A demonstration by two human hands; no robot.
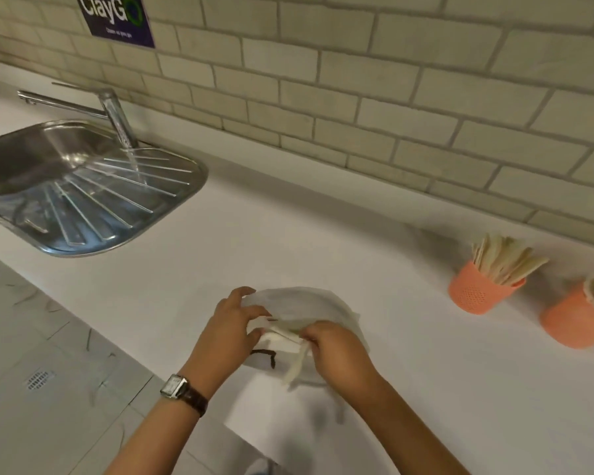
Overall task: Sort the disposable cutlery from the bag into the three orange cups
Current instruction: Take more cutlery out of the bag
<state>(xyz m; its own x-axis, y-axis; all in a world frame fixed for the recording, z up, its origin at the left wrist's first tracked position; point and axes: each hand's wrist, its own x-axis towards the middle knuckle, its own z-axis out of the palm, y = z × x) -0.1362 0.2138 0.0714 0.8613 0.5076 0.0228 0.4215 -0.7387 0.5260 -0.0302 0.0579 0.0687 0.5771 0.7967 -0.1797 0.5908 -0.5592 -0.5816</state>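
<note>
**A:** Where is the bag, and how is it held?

**B:** The bag (pixel 302 303) is laid near the front edge of the bench (pixel 288 234), well apart from the orange cup (pixel 477 293) and the second orange cup (pixel 573 323) at the right. No third cup is seen. The bag's left side is gripped by the left hand (pixel 230 332). A pale strip (pixel 297 366) at the mouth is pinched by the right hand (pixel 336 344). Whether the strip is cutlery or a tie cannot be told.

**A:** How is it expected to handle?

**B:** The bag is judged soft, light and limp, so it is best steadied at the mouth. The pieces look thin, stiff and light, so each is best taken by its handle.

**A:** And the direction?

**B:** The mouth is turned toward the person. The strip's long axis runs from the mouth toward the bench's front edge. The sorted pieces (pixel 504 262) are stood on end, fanned up and rightward.
</note>
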